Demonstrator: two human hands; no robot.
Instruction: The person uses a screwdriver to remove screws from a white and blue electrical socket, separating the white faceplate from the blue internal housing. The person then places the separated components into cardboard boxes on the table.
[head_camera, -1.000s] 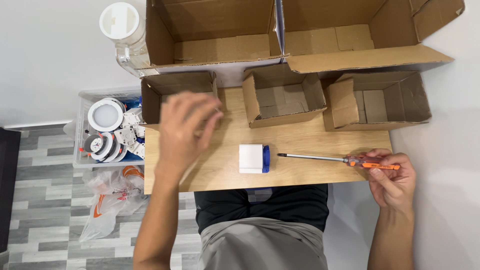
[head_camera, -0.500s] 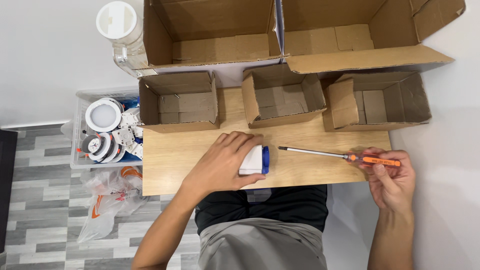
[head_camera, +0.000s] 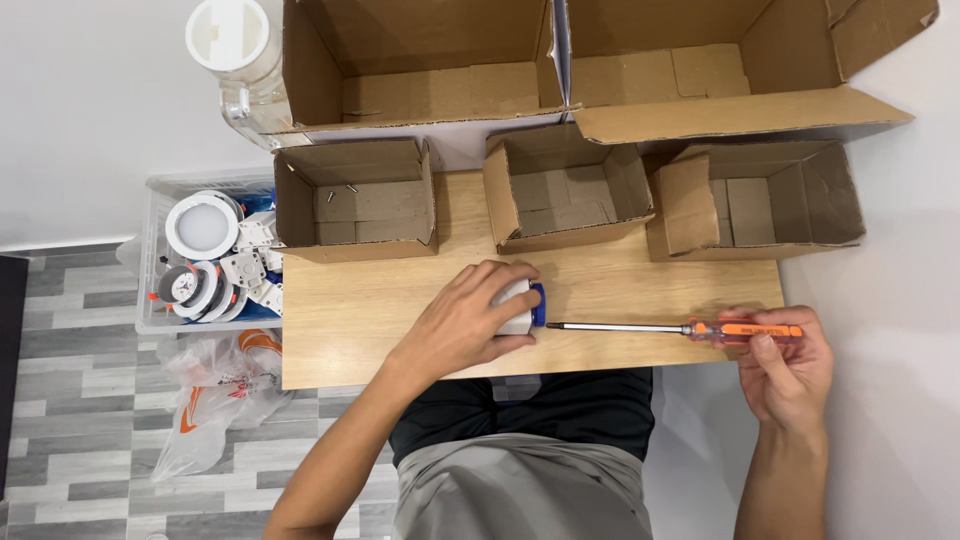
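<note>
My left hand (head_camera: 462, 325) covers and grips a small white box-shaped part with a blue end (head_camera: 527, 305) that lies on the wooden table (head_camera: 350, 315). My right hand (head_camera: 785, 365) holds the orange handle of a long screwdriver (head_camera: 680, 328) at the table's right edge. The steel shaft lies level, and its tip touches the blue end of the part. Most of the part is hidden under my fingers.
Three small open cardboard boxes (head_camera: 355, 200) (head_camera: 565, 185) (head_camera: 755, 200) stand along the table's back, and the left one holds a few small screws. Behind them are two larger boxes (head_camera: 420, 60). A clear bin (head_camera: 150, 280) of round white lamp parts sits left, above a plastic bag (head_camera: 215, 390).
My left hand came down from the left box onto the white part and closed over it. The screwdriver's tip slid left up to the part's blue end.
</note>
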